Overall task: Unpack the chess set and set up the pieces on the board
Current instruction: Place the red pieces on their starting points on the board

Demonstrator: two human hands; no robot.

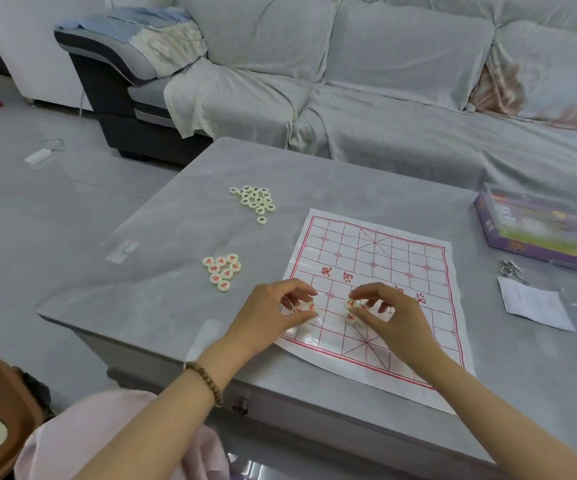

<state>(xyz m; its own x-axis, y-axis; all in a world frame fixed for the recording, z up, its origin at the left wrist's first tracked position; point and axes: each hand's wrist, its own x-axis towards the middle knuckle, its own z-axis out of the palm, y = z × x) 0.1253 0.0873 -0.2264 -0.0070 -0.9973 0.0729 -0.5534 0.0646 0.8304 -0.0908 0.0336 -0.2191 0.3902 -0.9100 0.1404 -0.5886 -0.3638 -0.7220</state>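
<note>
- Pink cloth (pixel 107 427) lies closest to me, cut off by the bottom edge. Above it the left wrist wears a bead bracelet (pixel 205 381).
- Left hand (pixel 273 313) hovers over the near left part of the board (pixel 384 258), palm down, its fingers curled round a few red-marked pieces (pixel 306 306). I cannot count them, as the fingers hide most of them.
- Right hand (pixel 387 313) is just beside it over the board's near half, thumb and fingers pinching more red discs (pixel 351 303). Another disc lies on the board beneath, partly hidden.
- I see the board flat on the bench (pixel 176 220), with the right forearm covering part of it.
- Left of the board sits a red cluster (pixel 223 271), and farther back a dark-marked cluster (pixel 254 199) whose characters are too small to read.
- At right a purple box (pixel 539 233) is blurred and cut off. Near it are a paper slip (pixel 536 306) and a small metal thing (pixel 510 268) I cannot identify.
</note>
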